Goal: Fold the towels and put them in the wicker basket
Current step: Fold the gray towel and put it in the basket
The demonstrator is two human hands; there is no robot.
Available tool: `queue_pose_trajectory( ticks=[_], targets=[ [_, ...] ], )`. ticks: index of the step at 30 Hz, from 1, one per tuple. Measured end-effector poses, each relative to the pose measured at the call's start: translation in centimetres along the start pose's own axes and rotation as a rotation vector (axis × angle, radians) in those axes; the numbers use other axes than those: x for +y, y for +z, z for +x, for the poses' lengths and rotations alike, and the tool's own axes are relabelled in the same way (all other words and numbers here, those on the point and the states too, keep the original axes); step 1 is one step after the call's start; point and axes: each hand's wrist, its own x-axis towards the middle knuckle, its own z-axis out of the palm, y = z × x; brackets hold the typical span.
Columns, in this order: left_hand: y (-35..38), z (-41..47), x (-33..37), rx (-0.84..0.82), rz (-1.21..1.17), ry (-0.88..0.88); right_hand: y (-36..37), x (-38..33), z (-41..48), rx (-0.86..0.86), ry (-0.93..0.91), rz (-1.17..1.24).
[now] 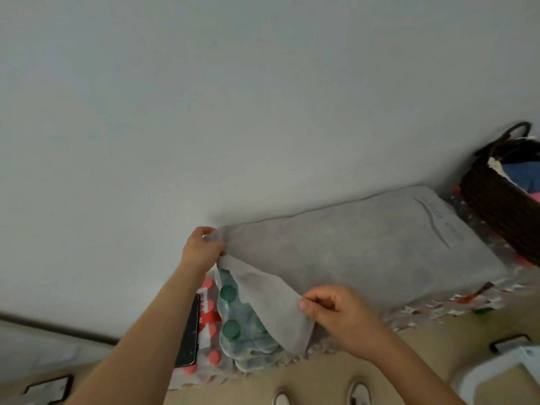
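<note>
At the far left, low down, a dark-framed object (48, 388) is cut off by the edge and cannot be identified. A black phone (188, 331) lies on a pack of pink-capped bottles (209, 315), partly behind the left forearm. The left hand (203, 248) has its fingers curled round the far corner of the grey towel (365, 252), pinching it just in front of the pale wall (204, 112); its fingertips are hidden in the cloth. Beside the pink caps, a wrapped pack of green-capped bottles (232, 317) shows where the towel's edge is lifted.

The towel lies spread over more packs – only their wrapped fringe shows along its near edge. It bears stitched lettering, too blurred to read. The right hand (339, 317) pinches the towel's near corner between thumb and curled fingers, raised off the packs. Below, the toes of two shoes (359, 393) are cut by the frame.

At the right the dark wicker basket (493, 206) stands just beside the towel, cropped by the edge, with blue cloth (523, 176) inside. A white object (496, 372) at the lower right is unclear.
</note>
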Motion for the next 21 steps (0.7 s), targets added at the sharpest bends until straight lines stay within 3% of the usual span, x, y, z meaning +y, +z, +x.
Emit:
queue_pose_trajectory(
  ticks=[5,11,16,21],
  targets=[
    [1.4,-2.6,4.4,0.059,-0.105,0.185,-3.6,0.5,-0.9,0.13,-0.028,0.141],
    [7.1,-6.1,10.6,-0.062,-0.385,0.21,-10.1,2.1,-1.9,0.379,-0.019,0.395],
    [13.2,-7.7,14.2,-0.121,-0.529,0.235,-16.4,5.2,-3.5,0.496,0.036,0.376],
    [18.8,-8.6,17.1,-0.233,-0.491,0.286,-21.5,9.3,-5.2,0.606,0.149,0.271]
  ],
)
